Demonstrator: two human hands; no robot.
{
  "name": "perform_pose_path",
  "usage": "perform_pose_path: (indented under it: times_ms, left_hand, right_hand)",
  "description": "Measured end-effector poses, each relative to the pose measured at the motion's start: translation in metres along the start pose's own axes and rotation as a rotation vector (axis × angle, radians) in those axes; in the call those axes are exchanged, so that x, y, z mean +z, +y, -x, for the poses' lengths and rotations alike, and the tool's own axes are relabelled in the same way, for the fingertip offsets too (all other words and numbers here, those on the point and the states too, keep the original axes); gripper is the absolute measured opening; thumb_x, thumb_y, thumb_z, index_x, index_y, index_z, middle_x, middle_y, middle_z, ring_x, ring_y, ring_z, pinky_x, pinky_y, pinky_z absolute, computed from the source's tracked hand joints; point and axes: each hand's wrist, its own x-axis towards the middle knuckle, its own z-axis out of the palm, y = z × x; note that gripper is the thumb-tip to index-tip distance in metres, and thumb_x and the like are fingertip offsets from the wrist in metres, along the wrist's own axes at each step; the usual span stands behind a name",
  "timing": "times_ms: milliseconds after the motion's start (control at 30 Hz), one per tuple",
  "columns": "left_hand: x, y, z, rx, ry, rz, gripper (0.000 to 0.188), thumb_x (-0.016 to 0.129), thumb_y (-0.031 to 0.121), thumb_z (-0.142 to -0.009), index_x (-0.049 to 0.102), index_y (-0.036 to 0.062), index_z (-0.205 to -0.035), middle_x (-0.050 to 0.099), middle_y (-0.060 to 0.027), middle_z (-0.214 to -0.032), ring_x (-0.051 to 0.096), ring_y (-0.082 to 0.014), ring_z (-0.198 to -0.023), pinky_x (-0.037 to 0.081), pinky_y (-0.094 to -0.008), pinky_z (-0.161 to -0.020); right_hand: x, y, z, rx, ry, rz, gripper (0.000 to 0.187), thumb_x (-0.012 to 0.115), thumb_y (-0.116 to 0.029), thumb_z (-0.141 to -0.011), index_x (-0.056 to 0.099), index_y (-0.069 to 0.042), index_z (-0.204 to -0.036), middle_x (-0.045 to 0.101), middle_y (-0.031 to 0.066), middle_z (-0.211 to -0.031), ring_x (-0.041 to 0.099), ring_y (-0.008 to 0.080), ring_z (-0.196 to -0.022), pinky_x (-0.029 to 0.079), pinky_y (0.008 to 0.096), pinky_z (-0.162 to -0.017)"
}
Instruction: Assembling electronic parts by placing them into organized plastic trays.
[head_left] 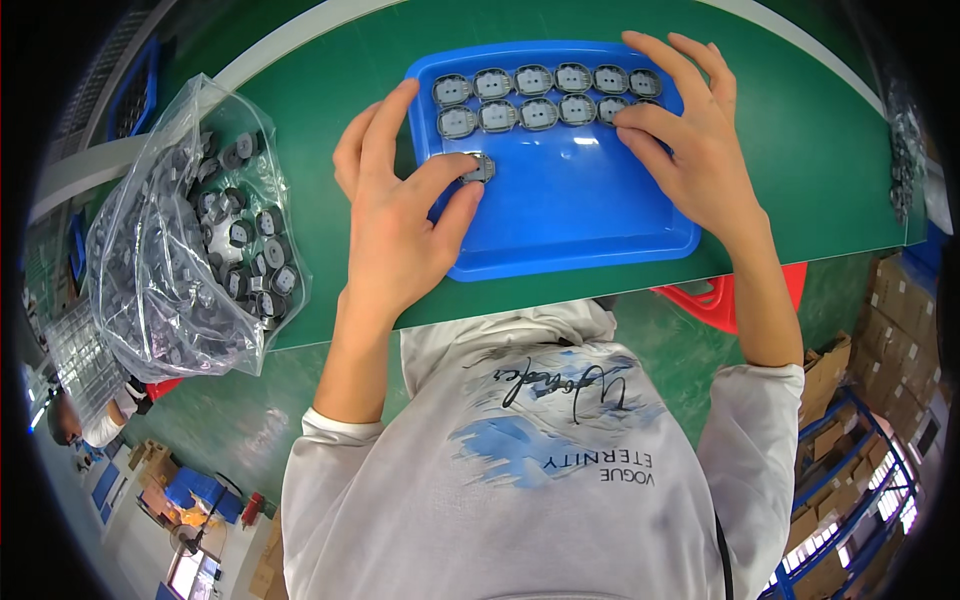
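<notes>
A shallow blue tray [560,225] lies on the green table before me. Two rows of small rounded grey plastic parts [535,80] line its far side. My left hand [395,215] reaches over the tray's left side, thumb and index finger pinching a single grey plastic part [483,168] just below the rows. At the right end of the second row, my right hand [695,140] has its thumb and index finger closed at the edge of another grey part [610,109]. Its other fingers are raised over the tray's far right corner and partly hide that row's end.
To the left, a clear plastic bag [190,250] full of similar grey parts sits on the green tabletop [330,90]. A red stool [720,300] stands under the near edge at right. Another transparent bag [905,160] is at the far right. Cardboard boxes [905,310] are stacked beyond.
</notes>
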Motion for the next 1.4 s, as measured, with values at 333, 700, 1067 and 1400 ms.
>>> perform_pose_path:
  times_ms: [333,700,1067,1400]
  left_hand:
    - [-0.003,-0.001,0.001,-0.034,0.013,-0.032,0.024,0.083,0.01,-0.072,0.077,0.0122,-0.095,0.048,-0.0158,-0.153,0.041,-0.0404,-0.137,0.041,-0.0488,-0.108]
    - [0.0,-0.004,-0.004,-0.054,0.011,-0.019,0.021,0.081,0.007,-0.072,0.078,0.0097,-0.093,0.047,-0.0191,-0.15,0.04,-0.0413,-0.136,0.036,-0.0501,-0.11]
    - [0.001,0.0,-0.006,-0.037,0.034,-0.064,0.015,0.08,0.006,-0.074,0.075,0.0095,-0.087,0.049,-0.0154,-0.151,0.041,-0.041,-0.135,0.043,-0.0481,-0.106]
    - [-0.013,0.001,-0.005,-0.004,0.055,-0.057,0.021,0.082,0.008,-0.072,0.074,0.0093,-0.092,0.052,-0.0206,-0.144,0.043,-0.0421,-0.131,0.039,-0.0492,-0.105]
  right_hand:
    - [0.001,-0.004,-0.005,0.012,0.021,-0.026,0.017,0.081,-0.012,-0.079,0.075,-0.011,-0.094,0.05,0.0061,-0.151,0.034,0.0384,-0.143,0.029,0.0529,-0.119]
    - [0.014,-0.014,-0.019,-0.09,0.032,-0.043,0.014,0.081,-0.012,-0.079,0.073,-0.01,-0.09,0.051,0.0046,-0.149,0.038,0.0365,-0.141,0.027,0.0585,-0.12]
    - [-0.002,-0.012,-0.008,0.118,0.152,-0.081,0.022,0.081,-0.012,-0.08,0.075,-0.012,-0.102,0.059,0.0053,-0.145,0.044,0.032,-0.139,0.038,0.043,-0.112]
    - [-0.024,-0.015,0.022,0.261,0.338,-0.247,0.028,0.08,-0.009,-0.077,0.074,-0.006,-0.104,0.063,0.0164,-0.132,0.053,0.0372,-0.125,0.042,0.0482,-0.104]
